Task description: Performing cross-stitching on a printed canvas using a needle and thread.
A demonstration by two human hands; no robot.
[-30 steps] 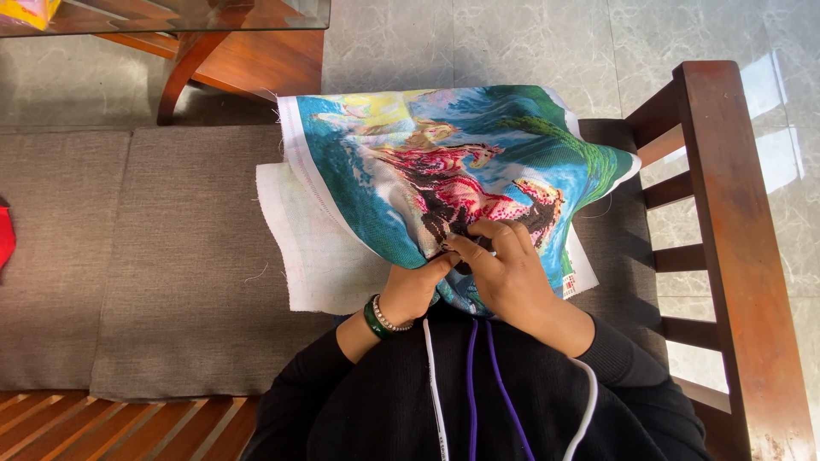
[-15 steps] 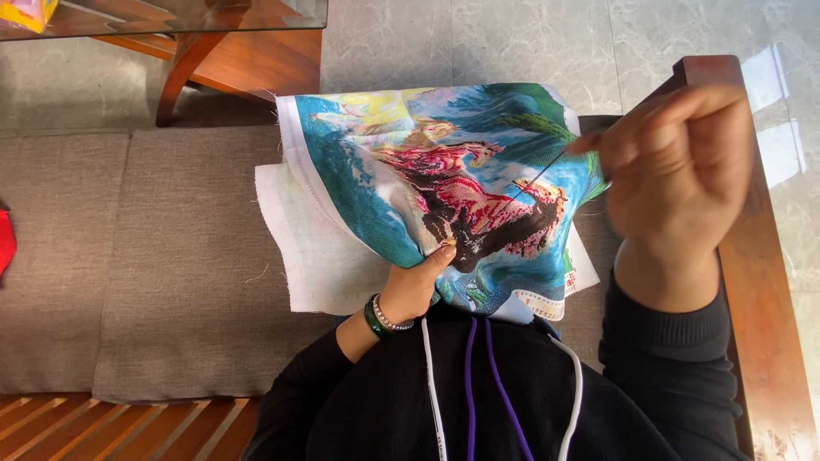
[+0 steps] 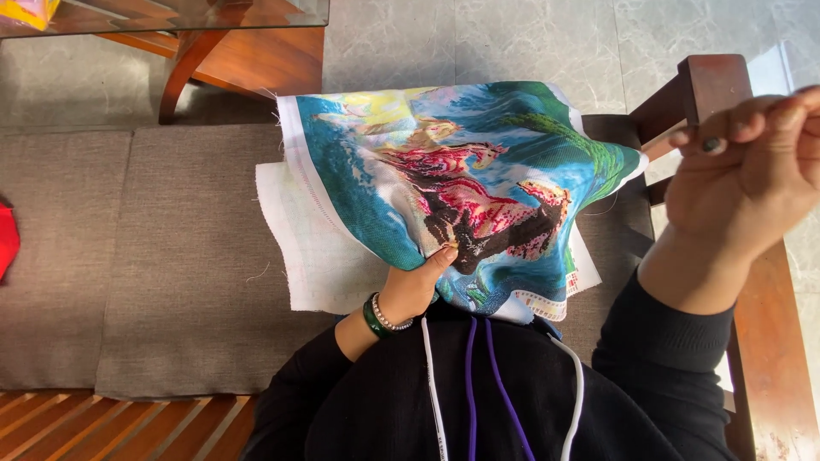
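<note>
A colourful cross-stitch canvas (image 3: 427, 179), mostly blue with pink, brown and green patches, lies draped over my lap. My left hand (image 3: 414, 286) grips it from underneath, thumb pressed on its lower middle part. A green bangle and a bead bracelet sit on that wrist. My right hand (image 3: 752, 183) is raised high at the right, away from the canvas, fingers pinched together. The needle and thread between them are too thin to make out.
I sit on a grey cushioned bench (image 3: 154, 256) with a wooden armrest (image 3: 760, 341) on the right. A glass-topped wooden table (image 3: 231, 34) stands ahead on the tiled floor. Something red (image 3: 7, 239) lies at the left edge. Cords hang down my black top (image 3: 478, 384).
My right hand left the canvas where it worked beside the left thumb, and rose up and to the right, pulling away from the fabric. The left hand kept its hold.
</note>
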